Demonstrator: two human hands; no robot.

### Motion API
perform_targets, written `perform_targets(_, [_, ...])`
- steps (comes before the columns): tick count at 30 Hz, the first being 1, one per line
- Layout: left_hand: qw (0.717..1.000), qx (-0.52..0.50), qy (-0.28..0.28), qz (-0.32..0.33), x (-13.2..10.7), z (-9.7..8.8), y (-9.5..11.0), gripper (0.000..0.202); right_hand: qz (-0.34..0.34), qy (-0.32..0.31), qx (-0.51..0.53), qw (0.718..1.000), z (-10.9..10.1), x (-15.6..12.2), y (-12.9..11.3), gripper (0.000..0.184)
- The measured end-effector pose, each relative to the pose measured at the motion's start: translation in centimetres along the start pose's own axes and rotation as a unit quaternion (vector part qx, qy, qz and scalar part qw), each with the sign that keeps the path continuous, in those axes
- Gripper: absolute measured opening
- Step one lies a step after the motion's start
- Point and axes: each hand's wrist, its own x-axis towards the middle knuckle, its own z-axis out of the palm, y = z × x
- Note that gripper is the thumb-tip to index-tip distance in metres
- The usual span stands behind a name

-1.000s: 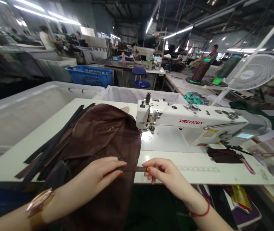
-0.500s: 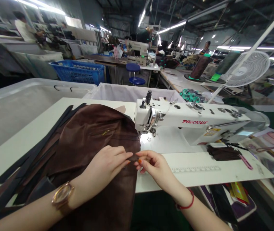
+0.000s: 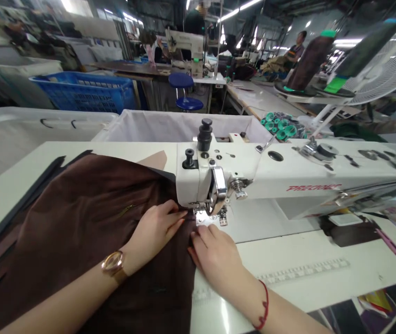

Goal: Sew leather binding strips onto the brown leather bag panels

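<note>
A dark brown leather-like piece [image 3: 75,208] with a short gold zip lies across the left of the sewing table, its right edge at the needle area of a white sewing machine [image 3: 267,174]. My left hand [image 3: 156,232], a watch on its wrist, is closed on the piece just left of the presser foot, fingertips pinching at the seam. In front of the foot, my right hand [image 3: 215,253] has its fingers closed on the edge of the same piece. Both hands' fingertips are partly hidden. The lit needle plate [image 3: 203,218] shows between the hands and the machine head.
On the table's right lie a clear ruler [image 3: 305,271], a dark folded piece [image 3: 354,229] and a pink tool [image 3: 391,243]. Behind stand a white-lined bin [image 3: 156,125], a blue crate [image 3: 86,90] and thread cones [image 3: 311,62]. Several people are farther back.
Both hands have moved forward with the brown leather edge, up close to the presser foot. The view has come nearer to the machine.
</note>
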Motion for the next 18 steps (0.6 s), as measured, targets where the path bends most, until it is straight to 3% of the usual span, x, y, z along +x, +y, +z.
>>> perform_targets(9, [0.999, -0.047, -0.013, -0.02, 0.73, -0.38, 0.1, 0.028, 0.019, 0.023, 0.017, 0.999, 1.01, -0.12, 0.04, 0.038])
perform_targets(18, [0.999, -0.04, 0.017, -0.002, 0.7, 0.49, -0.29, 0.025, 0.051, -0.013, 0.007, 0.999, 0.4, 0.09, -0.11, 0.037])
